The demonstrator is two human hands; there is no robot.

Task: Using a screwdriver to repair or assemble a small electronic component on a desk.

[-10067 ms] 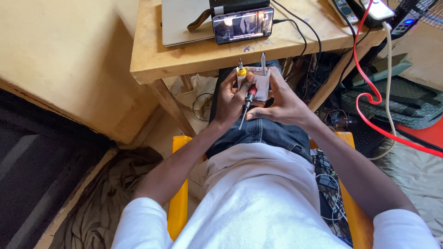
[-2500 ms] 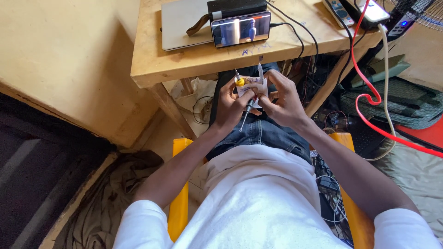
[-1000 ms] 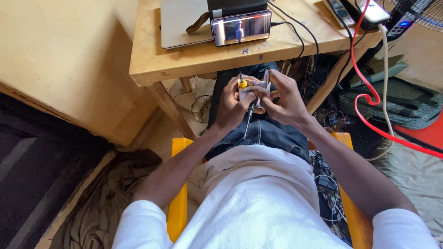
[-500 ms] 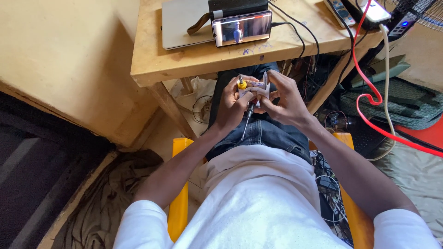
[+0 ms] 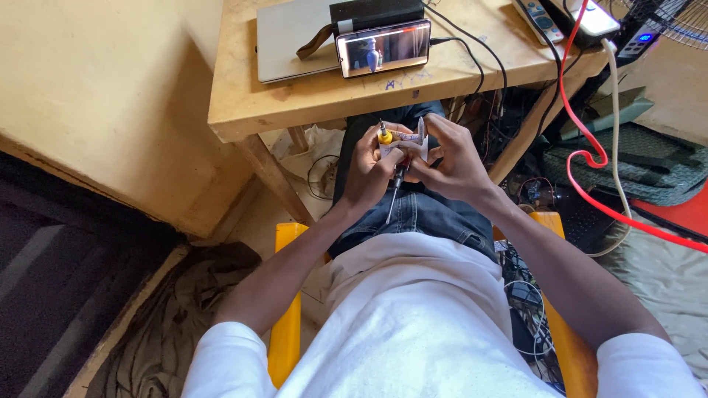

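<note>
Screwdriver (image 5: 389, 166), yellow-capped with a thin shaft, is sitting over the lap just below the bench (image 5: 310, 103) edge. Left hand (image 5: 372, 173) fingers are closing around it; right hand (image 5: 450, 158) fingers are gripping a small white part (image 5: 410, 144), bracing both pieces close for control.

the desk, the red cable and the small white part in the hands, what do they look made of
Pale wooden desk: looks like unvarnished wood, matte, with faint grain and scuffed marks. Red cable: probably rubber or plastic sheathing, smooth and slightly shiny, bending freely. Small white part held in both the left hand and right hand: seemingly plastic, but too small to be sure.
</note>
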